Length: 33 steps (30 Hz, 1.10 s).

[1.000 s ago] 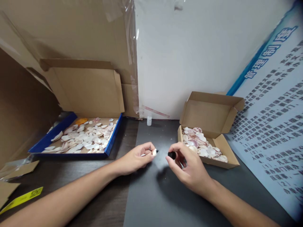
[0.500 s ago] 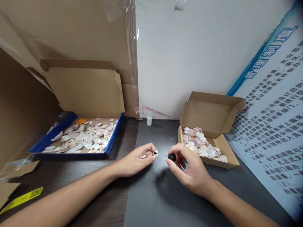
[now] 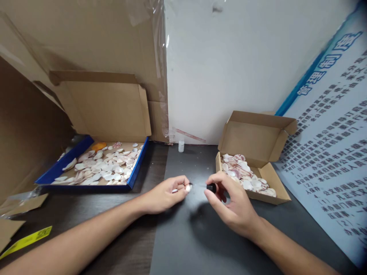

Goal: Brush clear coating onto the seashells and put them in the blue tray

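My left hand (image 3: 169, 194) pinches a small white shell (image 3: 188, 188) at its fingertips, with another pale piece showing between the fingers. Facing it, my right hand (image 3: 229, 200) grips a black cap (image 3: 211, 188) between thumb and fingers. A thin, clear stem reaches from the cap toward the shell; its tip is close to the shell, and whether they touch is hard to tell. Near the back wall a small clear bottle (image 3: 181, 146) stands upright on the dark grey mat (image 3: 177, 244).
At left, an open blue-edged box (image 3: 86, 187) holds several shells. An open cardboard box (image 3: 282, 187) with more shells stands at right, beside a printed poster (image 3: 329, 152). A yellow strip (image 3: 27, 241) and plastic wrap lie at lower left.
My right hand has moved slightly right with the black cap, away from my left hand. The shell at my left fingertips is tilted differently and shows more of its white surface.
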Tool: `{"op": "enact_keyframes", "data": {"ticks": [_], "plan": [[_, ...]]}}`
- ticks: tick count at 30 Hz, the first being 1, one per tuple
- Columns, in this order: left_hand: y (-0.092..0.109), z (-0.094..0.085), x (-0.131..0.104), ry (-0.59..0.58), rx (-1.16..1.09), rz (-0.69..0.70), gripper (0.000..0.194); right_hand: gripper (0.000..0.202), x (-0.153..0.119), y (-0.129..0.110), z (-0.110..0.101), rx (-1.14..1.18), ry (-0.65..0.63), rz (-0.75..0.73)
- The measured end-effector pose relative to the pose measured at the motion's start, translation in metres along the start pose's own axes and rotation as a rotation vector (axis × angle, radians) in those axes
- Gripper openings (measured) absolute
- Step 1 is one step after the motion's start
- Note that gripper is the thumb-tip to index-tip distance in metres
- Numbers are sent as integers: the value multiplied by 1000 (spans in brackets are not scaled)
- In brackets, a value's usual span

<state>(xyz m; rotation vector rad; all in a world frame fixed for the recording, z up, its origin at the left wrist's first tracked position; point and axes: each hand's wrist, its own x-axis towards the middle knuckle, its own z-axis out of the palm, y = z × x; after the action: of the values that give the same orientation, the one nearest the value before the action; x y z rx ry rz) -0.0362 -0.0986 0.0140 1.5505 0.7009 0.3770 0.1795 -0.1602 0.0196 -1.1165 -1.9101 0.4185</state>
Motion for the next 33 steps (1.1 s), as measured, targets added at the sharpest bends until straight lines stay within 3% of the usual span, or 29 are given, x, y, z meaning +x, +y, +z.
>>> {"op": "enact_keyframes", "data": {"ticks": [11,15,20,33], "plan": [[2,1,-1,5,-68,-9,38,9,1,0,-1,-11,-20,-27],[1,0,-1,5,-82,-29,35,8,1,1,0,-40,27,7],[0,-1,-1,-14,-67,-14,32,10,0,2,1,2,-23,1],[1,-1,-2,-19,-24,7,35,8,0,1,1,2,35,10]]}}
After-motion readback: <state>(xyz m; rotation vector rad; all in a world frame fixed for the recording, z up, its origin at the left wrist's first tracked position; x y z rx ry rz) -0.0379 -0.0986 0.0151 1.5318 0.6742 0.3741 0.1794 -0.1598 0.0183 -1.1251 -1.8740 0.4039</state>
